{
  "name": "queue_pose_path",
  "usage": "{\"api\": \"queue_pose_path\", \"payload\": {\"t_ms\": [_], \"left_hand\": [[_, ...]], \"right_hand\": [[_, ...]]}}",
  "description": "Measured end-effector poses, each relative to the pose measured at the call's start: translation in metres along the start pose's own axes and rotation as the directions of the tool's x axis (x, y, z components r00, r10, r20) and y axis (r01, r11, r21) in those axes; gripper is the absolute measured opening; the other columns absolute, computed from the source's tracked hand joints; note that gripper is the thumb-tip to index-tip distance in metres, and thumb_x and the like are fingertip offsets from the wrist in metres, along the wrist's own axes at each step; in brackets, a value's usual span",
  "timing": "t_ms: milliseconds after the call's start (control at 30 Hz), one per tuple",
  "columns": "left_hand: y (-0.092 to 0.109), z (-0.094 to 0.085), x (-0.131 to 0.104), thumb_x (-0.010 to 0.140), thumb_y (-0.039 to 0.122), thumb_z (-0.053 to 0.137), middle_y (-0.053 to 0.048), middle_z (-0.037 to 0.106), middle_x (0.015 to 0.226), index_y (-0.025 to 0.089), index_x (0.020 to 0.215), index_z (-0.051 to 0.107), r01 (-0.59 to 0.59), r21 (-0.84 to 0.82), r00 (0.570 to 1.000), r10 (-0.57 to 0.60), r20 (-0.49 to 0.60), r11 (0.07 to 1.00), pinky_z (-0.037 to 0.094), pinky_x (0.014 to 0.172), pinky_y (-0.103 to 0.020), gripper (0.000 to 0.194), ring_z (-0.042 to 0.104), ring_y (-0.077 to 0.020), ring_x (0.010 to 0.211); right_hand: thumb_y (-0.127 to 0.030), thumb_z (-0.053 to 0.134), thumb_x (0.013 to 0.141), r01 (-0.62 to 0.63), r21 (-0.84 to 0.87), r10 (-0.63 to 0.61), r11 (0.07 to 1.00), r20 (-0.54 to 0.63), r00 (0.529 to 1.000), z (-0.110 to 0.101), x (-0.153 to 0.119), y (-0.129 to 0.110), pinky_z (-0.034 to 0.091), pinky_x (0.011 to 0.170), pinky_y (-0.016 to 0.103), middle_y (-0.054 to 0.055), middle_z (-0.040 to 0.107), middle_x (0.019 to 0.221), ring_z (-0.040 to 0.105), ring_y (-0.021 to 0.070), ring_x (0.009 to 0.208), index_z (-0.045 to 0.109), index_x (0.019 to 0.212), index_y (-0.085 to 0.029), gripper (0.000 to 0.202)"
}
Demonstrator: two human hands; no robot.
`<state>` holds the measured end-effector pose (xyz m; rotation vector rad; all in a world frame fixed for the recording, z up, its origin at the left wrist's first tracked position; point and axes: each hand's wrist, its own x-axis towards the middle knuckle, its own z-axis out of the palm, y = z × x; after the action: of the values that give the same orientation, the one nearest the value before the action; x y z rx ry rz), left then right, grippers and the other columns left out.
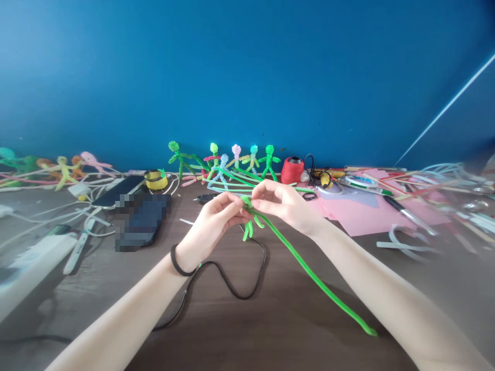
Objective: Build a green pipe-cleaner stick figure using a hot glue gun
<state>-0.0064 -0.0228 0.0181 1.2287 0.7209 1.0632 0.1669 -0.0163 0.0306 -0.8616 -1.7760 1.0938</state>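
Observation:
Between my two hands, above the table, is a small green pipe-cleaner figure [248, 229] with short bent ends hanging down. My left hand [222, 214] pinches it from the left, thumb and fingers pressed together. From the right, my right hand [280, 203] closes its thumb and fingertips on the same piece. A long green pipe cleaner [309, 272] runs from the fingertips down to the right, its far end low in front of my right forearm. My fingers hide part of the figure's top.
Several finished pipe-cleaner figures [269, 162] stand along the blue wall. A black cable [235, 294] loops across the table [278, 330] under my hands. Phones [145, 221] and white cords lie left. Right are a red spool [292, 171], pink paper [359, 214] and a pen [406, 212].

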Motion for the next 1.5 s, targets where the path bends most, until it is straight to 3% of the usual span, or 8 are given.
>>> {"api": "queue_pose_path", "payload": {"t_ms": [433, 600, 833, 1000, 1333, 1500], "left_hand": [[0.0, 0.001, 0.0, 0.075, 0.024, 0.062, -0.001, 0.063, 0.069, 0.014, 0.073, 0.058, 0.025, 0.016, 1.0, -0.025, -0.017, 1.0, 0.05, 0.071, -0.025, 0.01, 0.061, -0.0119, 0.068], [0.001, 0.0, 0.0, 0.077, 0.025, 0.059, 0.0, 0.06, 0.068, 0.015, 0.073, 0.057, 0.053, -0.003, 0.999, -0.053, 0.013, 0.999, 0.05, 0.072, -0.025, 0.011, 0.06, -0.0114, 0.069], [0.004, -0.001, -0.001, 0.077, 0.024, 0.059, 0.0, 0.058, 0.068, 0.015, 0.073, 0.057, 0.112, -0.035, 0.989, -0.108, 0.103, 0.993, 0.047, 0.07, -0.022, 0.01, 0.057, -0.0091, 0.067], [0.002, -0.001, -0.002, 0.077, 0.022, 0.059, -0.001, 0.06, 0.069, 0.014, 0.075, 0.058, 0.097, 0.008, 0.983, -0.097, 0.155, 0.995, 0.047, 0.069, -0.022, 0.008, 0.058, -0.0092, 0.068], [0.002, -0.002, -0.002, 0.076, 0.024, 0.059, 0.001, 0.061, 0.064, 0.015, 0.072, 0.057, 0.054, 0.107, 0.995, -0.062, 0.074, 0.993, 0.047, 0.066, -0.023, 0.011, 0.059, -0.0104, 0.064], [0.002, -0.004, -0.001, 0.077, 0.026, 0.058, 0.001, 0.062, 0.065, 0.015, 0.074, 0.056, 0.044, 0.169, 0.996, -0.056, 0.067, 0.985, 0.047, 0.065, -0.023, 0.011, 0.06, -0.0108, 0.064]], "right_hand": [[-0.031, 0.067, 0.07, -0.019, 0.084, 0.017, 0.996, 0.036, 0.999, 0.003, 0.003, 0.012, 0.044, 0.064, 0.027, -0.001, 0.058, 0.069, 0.057, 0.0121, 0.068, 0.055, 0.074, -0.017, 0.019], [-0.026, 0.072, 0.065, -0.111, 0.221, 0.099, 0.969, 0.064, 0.993, 0.002, 0.003, 0.011, 0.043, 0.066, 0.026, -0.002, 0.059, 0.069, 0.057, 0.011, 0.068, 0.056, 0.073, -0.017, 0.021], [-0.028, 0.069, 0.069, -0.202, 0.445, 0.125, 0.872, 0.196, 0.973, 0.0, 0.005, 0.02, 0.044, 0.07, 0.029, -0.001, 0.059, 0.07, 0.058, 0.0116, 0.069, 0.054, 0.072, -0.015, 0.02], [-0.029, 0.07, 0.069, -0.171, 0.359, 0.107, 0.918, 0.191, 0.976, 0.0, 0.003, 0.018, 0.043, 0.064, 0.024, -0.002, 0.057, 0.075, 0.056, 0.0094, 0.069, 0.051, 0.082, -0.017, 0.025], [-0.035, 0.068, 0.07, 0.036, 0.088, -0.039, 0.995, 0.024, 0.999, 0.01, 0.001, 0.01, 0.046, 0.061, 0.026, -0.001, 0.058, 0.072, 0.057, 0.0112, 0.065, 0.051, 0.083, -0.018, 0.027], [-0.035, 0.068, 0.069, 0.018, 0.07, -0.018, 0.997, 0.004, 1.0, 0.01, 0.002, 0.012, 0.047, 0.062, 0.027, -0.001, 0.058, 0.073, 0.057, 0.0118, 0.066, 0.051, 0.081, -0.018, 0.027]]}}
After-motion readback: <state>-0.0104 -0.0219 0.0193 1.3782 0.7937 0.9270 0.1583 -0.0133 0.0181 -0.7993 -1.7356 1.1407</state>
